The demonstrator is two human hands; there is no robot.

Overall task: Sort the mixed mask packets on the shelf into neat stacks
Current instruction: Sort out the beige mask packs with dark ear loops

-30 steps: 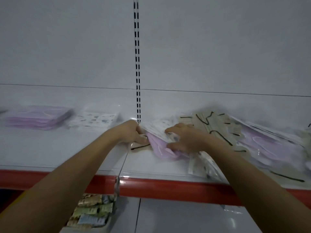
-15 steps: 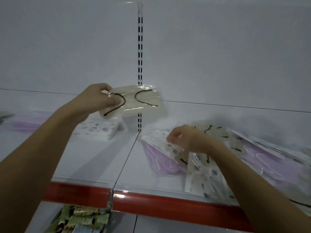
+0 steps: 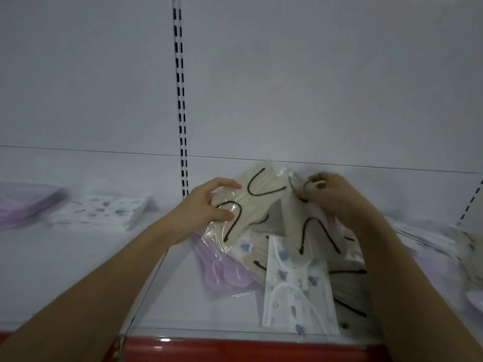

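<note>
- Overhead, left hand (image 3: 206, 202) is gripping a beige mask packet (image 3: 251, 202), thumb and fingers curled on its left edge, raised above the mixed pile (image 3: 295, 273).
- Right hand (image 3: 332, 194) is pinching a second beige packet (image 3: 313, 231), apparently by its top corner.
- Purple stack (image 3: 26, 202) and patterned stack (image 3: 104, 211) are lying on the shelf (image 3: 78, 270), far left.

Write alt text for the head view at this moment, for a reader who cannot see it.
Two bare hands hold beige mask packets over a mixed pile on a white shelf: the left hand grips one beige packet, the right hand pinches another. To the left lie a purple stack and a patterned stack.
</note>
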